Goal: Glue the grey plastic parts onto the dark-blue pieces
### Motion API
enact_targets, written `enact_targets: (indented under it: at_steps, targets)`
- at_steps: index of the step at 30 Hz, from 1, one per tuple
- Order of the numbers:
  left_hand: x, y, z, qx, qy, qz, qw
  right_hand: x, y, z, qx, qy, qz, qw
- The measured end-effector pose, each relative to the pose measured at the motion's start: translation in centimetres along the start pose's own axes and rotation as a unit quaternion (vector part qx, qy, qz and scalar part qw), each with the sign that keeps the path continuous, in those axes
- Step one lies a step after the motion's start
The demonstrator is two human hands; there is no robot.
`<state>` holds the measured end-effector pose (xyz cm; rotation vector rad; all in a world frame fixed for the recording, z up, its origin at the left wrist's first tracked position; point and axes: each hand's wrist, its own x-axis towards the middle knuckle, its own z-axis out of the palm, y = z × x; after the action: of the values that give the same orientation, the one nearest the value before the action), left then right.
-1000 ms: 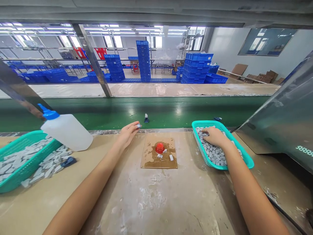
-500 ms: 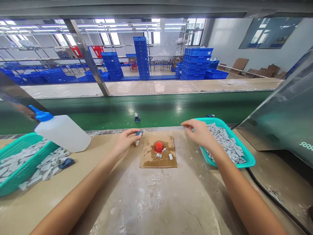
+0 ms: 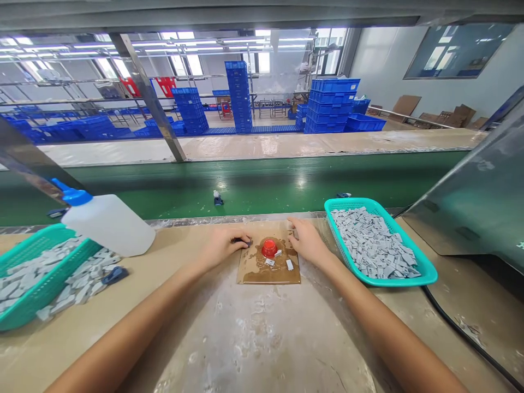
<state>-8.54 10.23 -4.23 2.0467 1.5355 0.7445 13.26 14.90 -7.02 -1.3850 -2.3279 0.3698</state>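
Observation:
My left hand (image 3: 224,244) pinches a small dark-blue piece (image 3: 247,242) at the left edge of a wet square board (image 3: 254,275). My right hand (image 3: 307,238) is at the board's upper right corner. Its thumb and fingers curl toward each other, and whatever may be between them is too small to make out. A round red knob (image 3: 269,248) stands on the board between both hands. Several small white pieces, including a white tab (image 3: 290,265), lie on the wet board near the knob.
At right stands a turquoise basket (image 3: 428,273) full of small grey-white pieces. Another turquoise basket (image 3: 41,281) and a white squeeze bottle (image 3: 112,224) with blue cap are at left, beside loose pieces. A dark-blue piece (image 3: 218,199) sits on the green belt (image 3: 266,191) ahead.
My right hand has moved left, from beside the right basket to the board's corner. My left hand has moved right with its dark-blue piece, now at the board's left edge.

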Motion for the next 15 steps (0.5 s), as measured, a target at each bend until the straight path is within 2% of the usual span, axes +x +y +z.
enact_targets:
  at_steps: [5, 7, 8, 10, 12, 15]
  targets:
    - [0.3, -0.1, -1.5, 0.121, -0.115, 0.035, 0.985, 0.2, 0.0, 0.1, -0.007, -0.003, 0.013, 1.0]
    - [0.1, -0.5, -2.3, 0.178, -0.134, 0.038, 0.974, 0.2, -0.1, 0.1, -0.005, -0.004, 0.018, 1.0]
    - [0.0, -0.7, -2.7, 0.192, -0.125, 0.033, 0.973, 0.1, -0.2, 0.1, -0.007, -0.007, 0.021, 1.0]
    - [0.5, -1.2, -3.4, 0.194, -0.067, 0.009, 0.979, 0.1, -0.6, -0.3, -0.012, -0.011, 0.023, 1.0]
    - [1.6, -1.9, -3.7, 0.189, 0.02, -0.021, 0.981, 0.0, -1.2, -1.1, -0.022, -0.001, 0.019, 1.0]
    - [3.9, -3.2, -3.8, 0.227, 0.126, -0.006, 0.966, -0.1, -0.9, -3.5, -0.06, 0.03, 0.034, 0.997]
